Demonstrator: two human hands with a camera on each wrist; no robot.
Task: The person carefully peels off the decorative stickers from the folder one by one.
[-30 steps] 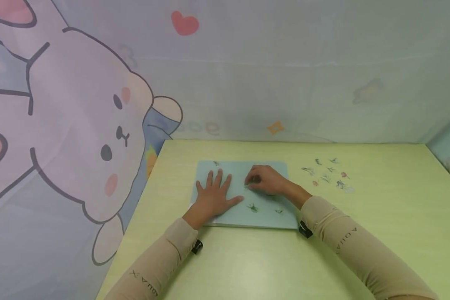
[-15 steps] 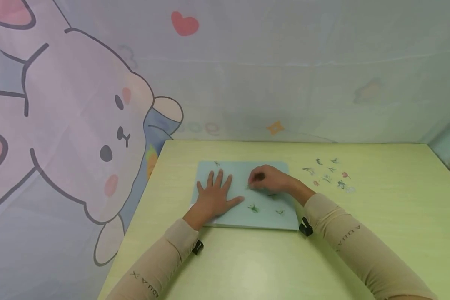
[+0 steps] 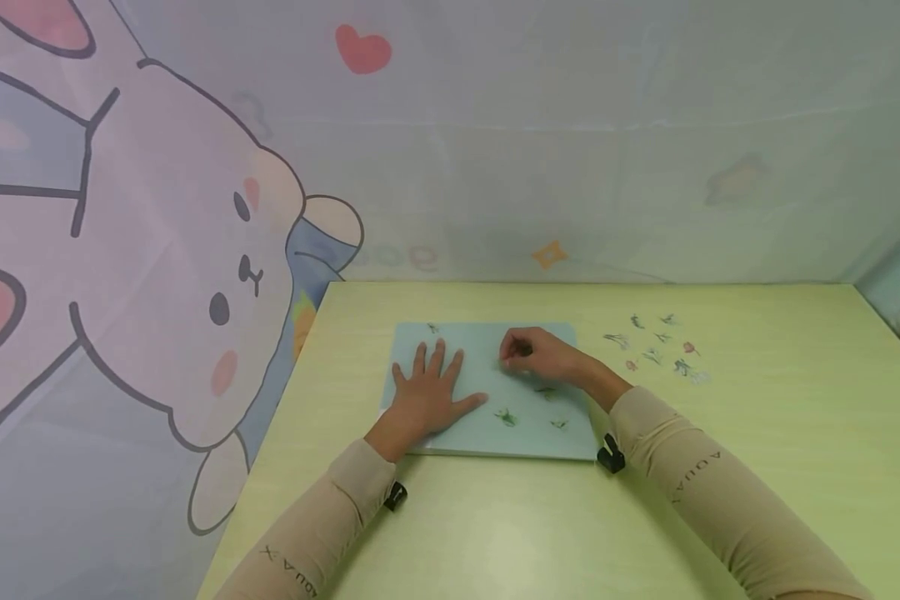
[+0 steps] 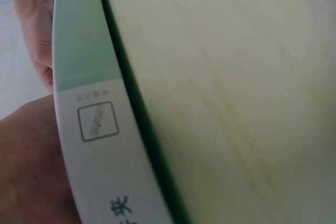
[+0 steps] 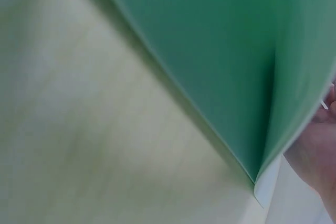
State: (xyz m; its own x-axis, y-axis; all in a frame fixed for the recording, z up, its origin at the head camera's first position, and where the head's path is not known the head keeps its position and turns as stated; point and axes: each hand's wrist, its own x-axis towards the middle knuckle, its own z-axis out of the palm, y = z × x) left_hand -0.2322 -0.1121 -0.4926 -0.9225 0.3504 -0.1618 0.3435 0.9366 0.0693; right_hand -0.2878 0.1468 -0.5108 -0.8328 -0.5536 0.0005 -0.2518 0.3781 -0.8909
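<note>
A pale green file folder (image 3: 472, 367) lies on the table with several small green plant stickers on its cover; one plant sticker (image 3: 506, 417) is near the middle of the front. My left hand (image 3: 426, 396) presses flat on the folder's left half, its fingers spread. Over the right half, my right hand (image 3: 540, 354) has thumb and fingers curled together, pinching a small pale sticker close above the cover. In the right wrist view, a thin white sliver (image 5: 324, 104) shows at those fingers. The left wrist view shows the folder's white spine label (image 4: 100, 129).
To the folder's right, several loose flower stickers (image 3: 652, 356) lie spread on the yellow-green table (image 3: 765, 433). A printed cloth backdrop (image 3: 495, 150) hangs behind the table and down its left side.
My right hand has shifted slightly right and away from me, lifting its fingertips from their earlier spot on the cover. My left hand stays in place.
</note>
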